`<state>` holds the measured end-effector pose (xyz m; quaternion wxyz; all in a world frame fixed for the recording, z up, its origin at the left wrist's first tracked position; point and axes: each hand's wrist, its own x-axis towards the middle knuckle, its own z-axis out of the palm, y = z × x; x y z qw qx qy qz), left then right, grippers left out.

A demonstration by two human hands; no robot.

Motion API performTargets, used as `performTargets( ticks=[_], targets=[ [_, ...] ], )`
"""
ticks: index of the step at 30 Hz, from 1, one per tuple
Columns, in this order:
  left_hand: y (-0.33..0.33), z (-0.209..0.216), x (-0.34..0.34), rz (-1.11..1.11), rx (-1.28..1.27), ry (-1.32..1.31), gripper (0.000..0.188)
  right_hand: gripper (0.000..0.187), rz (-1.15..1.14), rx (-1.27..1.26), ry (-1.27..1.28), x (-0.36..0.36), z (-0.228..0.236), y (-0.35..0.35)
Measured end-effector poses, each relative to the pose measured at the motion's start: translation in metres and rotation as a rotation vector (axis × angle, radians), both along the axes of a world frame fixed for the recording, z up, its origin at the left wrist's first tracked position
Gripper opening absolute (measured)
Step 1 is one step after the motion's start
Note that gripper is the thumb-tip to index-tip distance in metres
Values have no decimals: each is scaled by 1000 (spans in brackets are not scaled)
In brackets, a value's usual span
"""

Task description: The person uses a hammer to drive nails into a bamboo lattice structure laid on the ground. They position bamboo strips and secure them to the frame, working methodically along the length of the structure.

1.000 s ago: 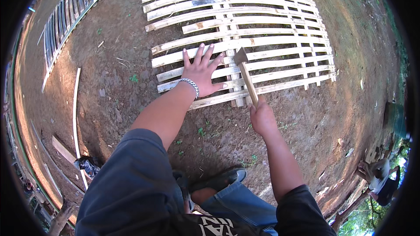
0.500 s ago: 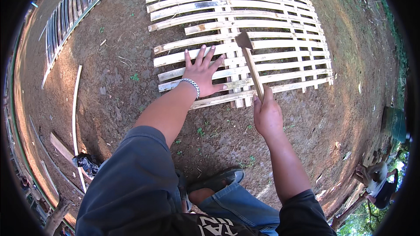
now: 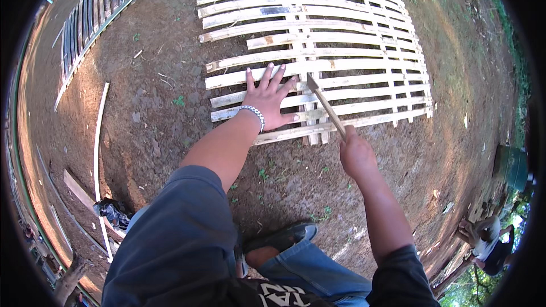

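A panel of pale wooden or bamboo slats (image 3: 341, 38) lies on the ground in front of me, its slats crossing several lengthwise strips. My left hand (image 3: 267, 105) rests on the near slats with fingers spread, a chain bracelet on its wrist. Wrapped around the lower end of a wooden handle, my right hand (image 3: 359, 153) holds a hatchet (image 3: 329, 108) with a dark metal head. That head is down at the near slats, just right of my left hand, above or against a lengthwise strip; I cannot tell whether it touches.
Another slatted panel (image 3: 102, 8), darker, lies at the far left. Nearer on that side are a long pale strip (image 3: 98, 136) and a black plastic bag (image 3: 112, 211). Toward the right edge are a green container (image 3: 510, 167) and another person (image 3: 495, 244).
The hatchet's head has come down from above the slats to their level, and my right hand has shifted slightly right and lower. My left hand stays on the same slats.
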<state>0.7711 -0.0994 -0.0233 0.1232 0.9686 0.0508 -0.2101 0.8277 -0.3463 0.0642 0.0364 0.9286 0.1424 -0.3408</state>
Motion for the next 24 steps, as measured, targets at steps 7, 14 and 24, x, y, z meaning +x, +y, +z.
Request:
performTargets(
  ticks=[7,14,24],
  targets=[
    [2,0,0,8,-6,1,100,35,-97,110,-13,-15,-16,3],
    [1,-1,0,22,-13,-13,102,33,-59,211,-74,-19,-31,-11],
    [0,1,-1,31,0,-9,102,45,-63,319,-8,-9,-41,-22]
  ],
)
